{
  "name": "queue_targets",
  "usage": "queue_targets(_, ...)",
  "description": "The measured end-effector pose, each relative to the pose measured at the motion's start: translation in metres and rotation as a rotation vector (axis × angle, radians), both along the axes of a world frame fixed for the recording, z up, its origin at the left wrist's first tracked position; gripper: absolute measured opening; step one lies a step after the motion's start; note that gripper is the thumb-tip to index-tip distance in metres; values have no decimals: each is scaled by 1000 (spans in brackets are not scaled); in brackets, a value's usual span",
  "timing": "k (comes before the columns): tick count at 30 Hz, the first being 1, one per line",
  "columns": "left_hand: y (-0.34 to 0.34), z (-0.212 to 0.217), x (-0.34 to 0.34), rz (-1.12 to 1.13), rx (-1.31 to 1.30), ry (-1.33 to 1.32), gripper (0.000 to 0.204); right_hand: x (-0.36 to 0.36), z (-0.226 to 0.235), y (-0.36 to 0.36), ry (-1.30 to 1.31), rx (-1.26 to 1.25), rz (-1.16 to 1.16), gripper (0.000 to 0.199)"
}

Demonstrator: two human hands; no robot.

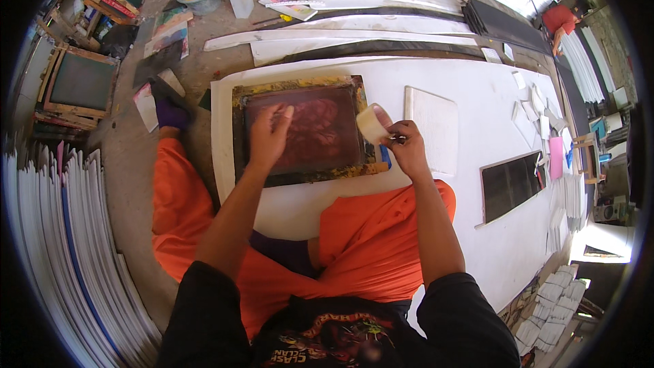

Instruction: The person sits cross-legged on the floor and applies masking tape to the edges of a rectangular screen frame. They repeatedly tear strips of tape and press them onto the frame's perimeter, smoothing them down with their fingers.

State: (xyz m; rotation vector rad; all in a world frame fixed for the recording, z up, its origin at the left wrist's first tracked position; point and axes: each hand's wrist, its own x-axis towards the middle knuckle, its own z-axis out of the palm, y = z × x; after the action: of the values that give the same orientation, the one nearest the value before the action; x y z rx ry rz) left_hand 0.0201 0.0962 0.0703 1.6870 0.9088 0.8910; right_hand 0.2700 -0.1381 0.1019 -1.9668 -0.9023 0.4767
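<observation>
Your right hand (407, 150) is closed around a roll of pale tape (371, 125), pinching its free end over the right rail of the screen-printing frame (300, 129). Your left hand (268, 138) lies open and flat on the reddish mesh, gripping nothing. That frame sits on the white board (477, 232) just beyond your knees. Keep the flat hand pressing so the frame cannot slide, and lay the tape straight along the rail, smoothing as you go.

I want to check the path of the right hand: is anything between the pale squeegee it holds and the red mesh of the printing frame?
Nothing visible: the pale squeegee hangs at the printing frame's right edge; the left hand rests on the mesh.
</observation>
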Motion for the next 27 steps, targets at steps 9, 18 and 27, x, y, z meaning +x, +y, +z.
queue_targets(9,-42,62,27,-406,-254,-178,53,-50,24,1,233,236,314,32)
queue_targets(18,-46,74,13,-486,-266,-134,58,-66,43,12,74,221,343,32)
queue_targets(27,-47,69,4,-415,-172,-54,58,-74,50,18,-52,119,311,29)
